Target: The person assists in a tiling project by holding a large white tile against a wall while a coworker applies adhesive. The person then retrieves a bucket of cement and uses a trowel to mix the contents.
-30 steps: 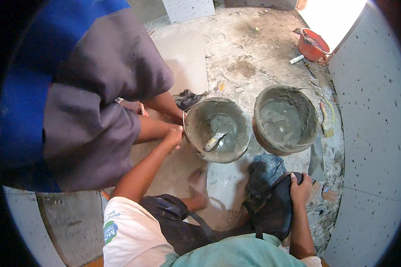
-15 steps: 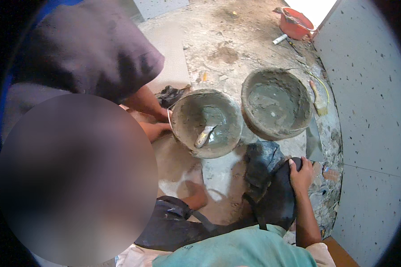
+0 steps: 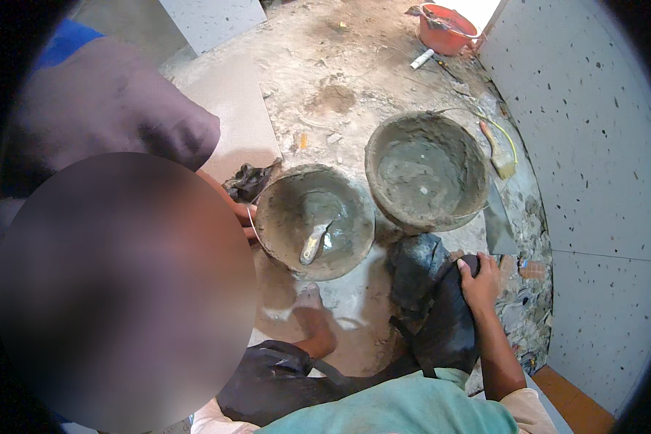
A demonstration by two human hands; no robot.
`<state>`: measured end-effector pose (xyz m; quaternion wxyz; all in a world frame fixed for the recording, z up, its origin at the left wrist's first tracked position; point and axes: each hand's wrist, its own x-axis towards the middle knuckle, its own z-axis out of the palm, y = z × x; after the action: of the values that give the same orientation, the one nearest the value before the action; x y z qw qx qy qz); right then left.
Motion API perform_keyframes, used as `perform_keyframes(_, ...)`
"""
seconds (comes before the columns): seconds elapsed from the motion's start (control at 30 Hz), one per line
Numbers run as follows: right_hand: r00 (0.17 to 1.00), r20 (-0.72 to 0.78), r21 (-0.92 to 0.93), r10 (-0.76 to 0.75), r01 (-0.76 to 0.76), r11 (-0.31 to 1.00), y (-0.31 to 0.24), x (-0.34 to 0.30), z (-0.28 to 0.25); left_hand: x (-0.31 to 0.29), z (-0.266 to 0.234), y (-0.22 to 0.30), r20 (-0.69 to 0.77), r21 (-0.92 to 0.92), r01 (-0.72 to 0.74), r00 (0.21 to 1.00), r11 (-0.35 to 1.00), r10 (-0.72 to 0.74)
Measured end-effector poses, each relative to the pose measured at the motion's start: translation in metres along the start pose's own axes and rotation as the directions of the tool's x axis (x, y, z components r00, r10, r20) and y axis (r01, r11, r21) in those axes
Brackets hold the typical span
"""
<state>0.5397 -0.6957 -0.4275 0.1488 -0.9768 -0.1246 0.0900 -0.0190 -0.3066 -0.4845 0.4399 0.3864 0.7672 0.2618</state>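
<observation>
My right hand (image 3: pixel 479 282) rests on my right knee, with the fingers bent over the dark trouser leg (image 3: pixel 445 325) and nothing held. My left hand is out of sight; only a bit of the pale left sleeve (image 3: pixel 220 417) shows beside a large blurred patch. Ahead stands a mud-crusted bucket (image 3: pixel 262 247) with wet grey mortar in it. A putty knife (image 3: pixel 312 244) leans inside, handle toward me. At its left side are a co-worker's fingers (image 3: pixel 246 220), by the wire handle. A second, wider mortar tub (image 3: pixel 378 199) stands to its right, beyond my knee.
A co-worker (image 3: pixel 116 108) crouches at left. A wide brush (image 3: pixel 500 165) lies between the tub and the speckled grey panel (image 3: pixel 586 145) at right. An orange bucket (image 3: pixel 445 37) and a white tube (image 3: pixel 422 59) are at the back. Black plastic (image 3: pixel 247 182) lies beside the near bucket.
The view has turned slightly, so the buckets appear farther left. The co-worker's arm and knee show farther left too. My right hand stays on my knee, and the putty knife remains in the bucket.
</observation>
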Motion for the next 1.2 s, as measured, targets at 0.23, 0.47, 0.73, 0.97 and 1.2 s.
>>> perform_keyframes(0.23,1.0,-0.008,-0.001,-0.003,0.003,1.0,0.011,0.005,0.01,-0.034,0.023,-0.006,0.11,0.123,0.014,0.994,0.992,-0.028)
perform_keyframes(0.47,0.997,0.073,0.02,-0.037,0.036,0.999,0.008,0.009,0.013,-0.113,0.076,-0.027,0.382,0.306,0.038,0.91,0.951,-0.159)
perform_keyframes(0.73,0.991,0.072,0.105,-0.11,0.102,0.989,0.014,0.012,0.018,-0.168,0.136,-0.015,0.593,0.363,-0.028,0.778,0.931,-0.208)
perform_keyframes(0.97,0.972,0.055,0.064,-0.23,0.226,0.972,0.005,0.014,0.021,-0.203,0.172,-0.009,0.692,0.332,-0.072,0.697,0.941,-0.191)
perform_keyframes(1.2,0.95,0.159,0.015,-0.267,0.268,0.963,0.005,0.022,0.035,-0.232,0.176,-0.027,0.79,0.249,-0.072,0.592,0.966,-0.16)
